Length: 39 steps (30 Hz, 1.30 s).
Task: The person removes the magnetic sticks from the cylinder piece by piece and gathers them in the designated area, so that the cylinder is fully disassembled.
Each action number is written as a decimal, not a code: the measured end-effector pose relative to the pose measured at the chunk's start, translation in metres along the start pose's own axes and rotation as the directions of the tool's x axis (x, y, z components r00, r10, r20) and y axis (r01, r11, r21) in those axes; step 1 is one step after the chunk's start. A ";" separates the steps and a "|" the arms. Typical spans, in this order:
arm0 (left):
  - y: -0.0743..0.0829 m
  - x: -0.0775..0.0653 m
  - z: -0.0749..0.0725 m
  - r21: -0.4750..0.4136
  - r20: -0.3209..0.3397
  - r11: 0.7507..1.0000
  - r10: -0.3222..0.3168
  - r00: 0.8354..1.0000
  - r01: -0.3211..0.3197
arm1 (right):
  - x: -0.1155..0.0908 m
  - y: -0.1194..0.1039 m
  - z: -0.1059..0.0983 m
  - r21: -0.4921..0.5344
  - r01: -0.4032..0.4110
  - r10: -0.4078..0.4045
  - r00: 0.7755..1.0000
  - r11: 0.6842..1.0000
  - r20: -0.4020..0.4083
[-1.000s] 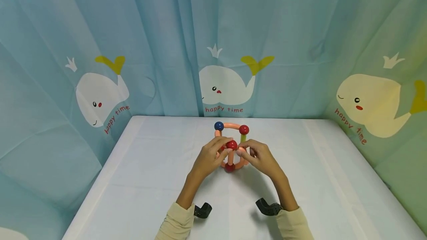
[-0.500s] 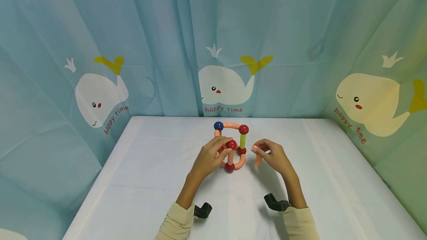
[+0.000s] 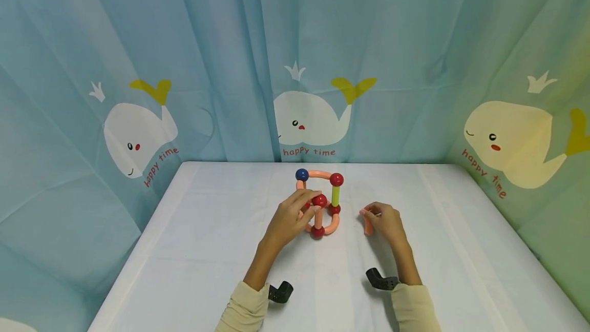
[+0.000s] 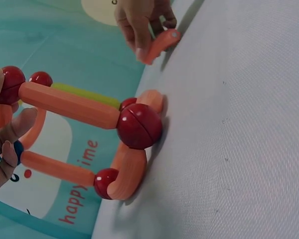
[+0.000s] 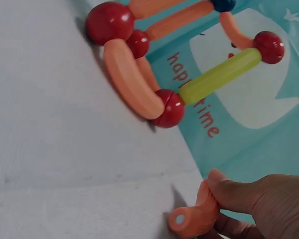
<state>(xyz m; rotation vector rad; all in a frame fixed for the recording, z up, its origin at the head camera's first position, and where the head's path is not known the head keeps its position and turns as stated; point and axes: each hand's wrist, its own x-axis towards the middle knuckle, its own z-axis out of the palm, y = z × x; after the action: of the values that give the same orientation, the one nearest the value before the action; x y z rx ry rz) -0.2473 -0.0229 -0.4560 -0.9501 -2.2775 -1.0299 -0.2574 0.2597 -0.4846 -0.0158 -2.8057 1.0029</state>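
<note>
A cage of magnetic sticks and balls (image 3: pixel 330 228) stands on the white table, with red balls, a blue ball (image 3: pixel 301 174), orange sticks and one yellow-green stick (image 3: pixel 335 196). My left hand (image 3: pixel 286 222) pinches the red ball (image 3: pixel 320 200) at its near top corner; an upright orange stick (image 4: pixel 70 104) runs down from that ball. To the right, apart from the cage, my right hand (image 3: pixel 386 223) pinches a curved orange magnetic stick (image 5: pixel 197 219) low over the table. A pale round tip shows at its free end. Part of the cage's left side is hidden behind my left hand.
The white table (image 3: pixel 198 229) meets a blue-green curtain (image 3: pixel 392 132) printed with whales at its back and sides. Black wrist devices, such as the one by the right sleeve (image 3: pixel 381 279), sit on both wrists above the tabletop.
My right hand has drawn away from the cage to the right, bringing the curved orange stick with it, and is now lower and nearer the table. The left hand keeps its hold.
</note>
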 end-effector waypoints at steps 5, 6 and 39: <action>0.000 0.000 0.000 -0.001 -0.009 1.000 0.012 1.000 -0.012 | 0.000 0.005 0.004 -0.037 -0.004 0.003 1.000 0.999 -0.016; 0.000 0.000 0.001 0.001 -0.008 1.000 0.012 1.000 -0.012 | 0.001 0.005 0.005 -0.043 -0.006 0.005 1.000 0.999 -0.020; 0.000 -0.001 0.002 0.005 -0.024 1.000 0.016 1.000 -0.016 | 0.001 0.005 0.014 -0.047 -0.132 0.126 0.985 0.990 -0.121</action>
<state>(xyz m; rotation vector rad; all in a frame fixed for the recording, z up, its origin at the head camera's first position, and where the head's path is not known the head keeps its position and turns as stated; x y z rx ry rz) -0.2473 -0.0215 -0.4581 -0.9475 -2.2483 -1.0233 -0.2611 0.2550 -0.4985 -0.2580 -2.7524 0.9178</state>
